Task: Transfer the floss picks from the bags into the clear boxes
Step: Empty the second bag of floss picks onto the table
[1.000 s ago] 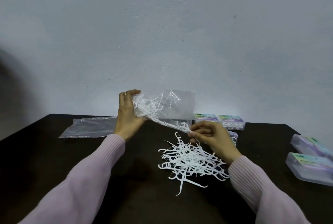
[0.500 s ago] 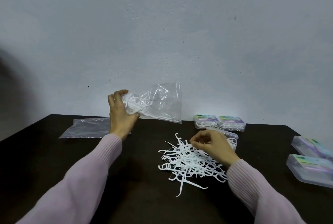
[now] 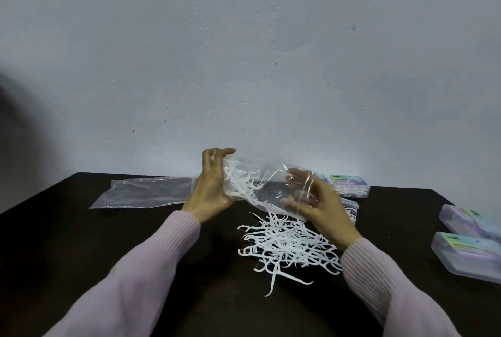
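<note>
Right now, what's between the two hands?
In the head view, the clear bag with white floss picks inside stretches between the left hand and right hand.

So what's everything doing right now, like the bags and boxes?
Held bag: lifted, some picks still inside.
Left hand: grips bag's end.
Right hand: grips bag's other end.
Pick pile: loose on table.
Flat bag: lying on table.
Right boxes: closed.

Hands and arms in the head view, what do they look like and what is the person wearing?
Both hands are bare, with no gloves, rings or watch visible: the left hand and the right hand. Each arm is covered by a pale lilac-pink knit sleeve, the left sleeve and the right sleeve, ending in ribbed cuffs at the wrists.
</note>
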Available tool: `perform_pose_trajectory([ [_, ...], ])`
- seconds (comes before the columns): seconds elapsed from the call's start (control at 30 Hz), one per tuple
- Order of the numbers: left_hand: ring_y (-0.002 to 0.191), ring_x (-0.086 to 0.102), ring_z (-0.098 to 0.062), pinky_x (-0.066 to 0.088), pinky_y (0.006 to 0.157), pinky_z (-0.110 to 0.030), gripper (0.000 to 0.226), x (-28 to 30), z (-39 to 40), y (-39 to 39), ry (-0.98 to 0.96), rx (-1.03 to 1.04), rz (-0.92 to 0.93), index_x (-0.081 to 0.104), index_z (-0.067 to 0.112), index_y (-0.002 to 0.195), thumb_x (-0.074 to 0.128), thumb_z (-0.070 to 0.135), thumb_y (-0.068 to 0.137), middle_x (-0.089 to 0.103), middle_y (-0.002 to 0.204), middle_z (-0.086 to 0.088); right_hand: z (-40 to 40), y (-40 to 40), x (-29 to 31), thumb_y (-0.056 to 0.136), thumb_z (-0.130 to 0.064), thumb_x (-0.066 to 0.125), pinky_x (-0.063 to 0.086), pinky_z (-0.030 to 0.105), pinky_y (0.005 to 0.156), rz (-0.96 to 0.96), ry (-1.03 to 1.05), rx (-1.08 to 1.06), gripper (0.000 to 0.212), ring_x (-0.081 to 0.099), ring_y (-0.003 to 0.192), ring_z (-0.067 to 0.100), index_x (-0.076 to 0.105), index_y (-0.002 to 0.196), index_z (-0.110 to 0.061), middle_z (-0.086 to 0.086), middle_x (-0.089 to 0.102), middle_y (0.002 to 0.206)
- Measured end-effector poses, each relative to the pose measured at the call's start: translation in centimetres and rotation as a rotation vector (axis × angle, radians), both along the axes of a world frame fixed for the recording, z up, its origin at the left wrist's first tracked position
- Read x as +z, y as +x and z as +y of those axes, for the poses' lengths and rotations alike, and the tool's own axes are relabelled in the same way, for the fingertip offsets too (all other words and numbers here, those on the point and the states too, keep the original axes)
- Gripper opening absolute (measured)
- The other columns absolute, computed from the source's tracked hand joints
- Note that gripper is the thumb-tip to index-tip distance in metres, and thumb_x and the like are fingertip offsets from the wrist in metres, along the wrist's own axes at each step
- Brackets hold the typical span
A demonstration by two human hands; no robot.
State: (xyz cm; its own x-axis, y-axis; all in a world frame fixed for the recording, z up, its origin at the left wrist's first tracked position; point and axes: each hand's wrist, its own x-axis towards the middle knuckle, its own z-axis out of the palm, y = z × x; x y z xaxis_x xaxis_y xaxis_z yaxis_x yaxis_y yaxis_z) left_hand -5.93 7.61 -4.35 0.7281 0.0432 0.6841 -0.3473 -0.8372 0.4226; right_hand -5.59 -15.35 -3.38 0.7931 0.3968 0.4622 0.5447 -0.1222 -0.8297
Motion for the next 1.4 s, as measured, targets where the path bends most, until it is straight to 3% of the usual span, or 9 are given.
perform_pose_trajectory([
  [0.13,0.115,0.046,-0.022,0.047,0.095,-0.050,0.113,-0.5,0.3,0.0,0.117,-0.002,0.048,0.013,0.044,0.133,0.070,-0.020,0.059,0.014,0.133,0.006,-0.4,0.2,0.1,0.059,-0.034,0.076,0.046,0.012,0.087,-0.014,0.011,-0.003,0.069,0.051,0.112,-0.002,0.043,0.119,-0.046,-0.017,0.050,0.123],
  [0.37,0.101,0.049,-0.014,0.050,0.086,-0.056,0.091,-0.2,0.0,-0.4,0.025,0.019,0.064,0.022,0.042,0.127,0.056,-0.019,0.068,0.019,0.131,0.009,-0.4,0.3,0.0,0.066,-0.036,0.068,0.049,0.021,0.092,0.016,-0.001,0.047,0.057,0.059,0.104,-0.004,0.048,0.120,-0.035,-0.015,0.056,0.119],
  [0.53,0.074,0.048,0.001,0.044,0.073,-0.009,0.080,-0.3,-1.1,-0.7,0.098,0.015,0.064,0.025,0.030,0.134,0.058,-0.015,0.076,0.025,0.134,-0.007,0.1,0.4,-0.6,0.079,-0.017,0.067,0.050,0.014,0.085,0.017,-0.137,0.109,0.036,0.062,0.104,0.004,0.053,0.111,-0.028,-0.009,0.063,0.112],
  [0.63,0.068,0.043,0.003,0.033,0.057,0.001,0.071,0.0,-1.9,-1.2,0.133,0.049,0.054,0.032,0.019,0.135,0.066,-0.004,0.078,0.029,0.130,-0.005,0.3,0.4,-0.9,0.078,-0.019,0.069,0.052,0.017,0.084,0.015,-0.187,0.098,0.045,0.063,0.102,0.009,0.049,0.119,-0.021,0.000,0.062,0.115],
  [0.7,0.078,0.046,0.001,0.030,0.074,0.004,0.071,0.1,-2.4,-1.7,0.139,0.040,0.038,0.031,0.018,0.135,0.072,0.007,0.078,0.028,0.131,-0.003,0.4,0.2,-0.9,0.081,-0.023,0.067,0.053,0.019,0.083,0.000,-0.227,0.086,0.046,0.063,0.101,0.012,0.045,0.121,-0.022,-0.001,0.061,0.114],
  [0.8,0.095,0.045,-0.005,0.029,0.099,-0.020,0.076,0.1,-2.8,-1.8,0.107,-0.004,0.048,0.032,0.014,0.133,0.079,0.019,0.073,0.028,0.130,-0.003,0.5,0.2,-0.9,0.087,-0.027,0.058,0.052,0.016,0.079,-0.008,-0.322,0.076,0.042,0.062,0.096,0.009,0.045,0.126,-0.018,0.000,0.061,0.116],
  [0.93,0.092,0.048,-0.011,0.042,0.079,-0.009,0.079,-0.4,-2.6,-1.1,0.109,-0.070,-0.005,0.035,0.009,0.127,0.083,0.021,0.066,0.030,0.124,-0.006,0.6,0.7,-1.3,0.090,-0.034,0.053,0.049,0.011,0.082,-0.005,-0.417,0.043,0.039,0.056,0.095,0.003,0.054,0.122,-0.012,0.002,0.060,0.122],
  [1.13,0.087,0.052,-0.016,0.051,0.079,-0.022,0.081,-0.8,-2.5,-0.9,0.143,-0.093,-0.042,0.022,0.036,0.115,0.084,0.025,0.063,0.031,0.125,-0.008,0.6,0.9,-1.4,0.092,-0.029,0.052,0.044,0.013,0.083,0.044,-0.428,0.040,0.029,0.059,0.103,0.014,0.062,0.111,-0.011,0.004,0.062,0.115],
  [1.4,0.079,0.052,-0.013,0.056,0.075,-0.027,0.081,-0.6,-2.2,-1.0,0.177,-0.101,-0.018,0.022,0.037,0.115,0.083,0.021,0.064,0.031,0.125,-0.008,0.1,0.7,-1.0,0.086,-0.019,0.062,0.052,0.013,0.068,0.057,-0.357,0.082,0.006,0.062,0.074,0.003,0.066,0.090,-0.017,-0.009,0.064,0.085],
])
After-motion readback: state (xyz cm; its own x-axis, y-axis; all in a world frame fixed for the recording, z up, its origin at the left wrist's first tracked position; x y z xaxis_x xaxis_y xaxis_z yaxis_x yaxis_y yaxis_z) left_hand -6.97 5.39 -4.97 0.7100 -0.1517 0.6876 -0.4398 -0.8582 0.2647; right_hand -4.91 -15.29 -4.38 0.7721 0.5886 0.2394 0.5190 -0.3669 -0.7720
